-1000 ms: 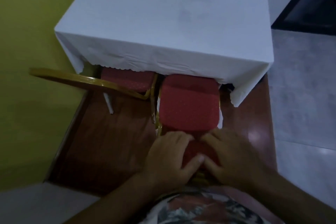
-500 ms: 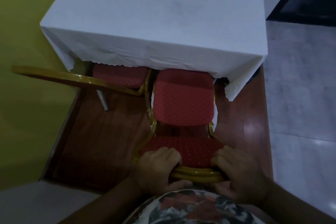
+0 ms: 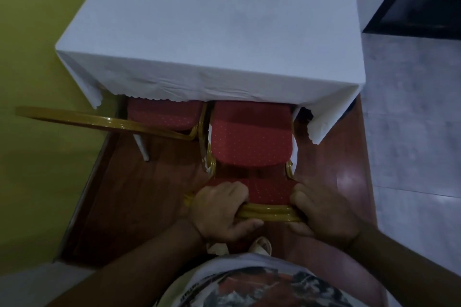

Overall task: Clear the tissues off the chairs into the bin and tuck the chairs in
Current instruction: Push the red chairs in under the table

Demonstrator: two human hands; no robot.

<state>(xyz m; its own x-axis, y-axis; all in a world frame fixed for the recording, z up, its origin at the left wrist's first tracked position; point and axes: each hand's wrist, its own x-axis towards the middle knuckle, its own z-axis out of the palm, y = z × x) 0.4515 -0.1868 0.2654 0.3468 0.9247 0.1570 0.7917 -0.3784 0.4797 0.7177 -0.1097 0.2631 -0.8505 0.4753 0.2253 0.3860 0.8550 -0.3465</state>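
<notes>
— Gripping what? Both hands?
— Yep, left hand (image 3: 219, 209) and right hand (image 3: 321, 212) clamped on the chair (image 3: 252, 142) back's glossy gold tube rail, fingers over red dotted padding.
— Chair where?
— Seat front under the white cloth (image 3: 207, 32), beside a second chair (image 3: 164, 114), on polished wood floor (image 3: 139, 192). Tissues: can't tell.

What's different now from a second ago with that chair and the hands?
Both hands, left hand and right hand, shifted from lying flat on the red padded chair back to gripping its gold metal top rail. The chair stayed partly tucked under the white-clothed table; the neighbouring red chair didn't move.
</notes>
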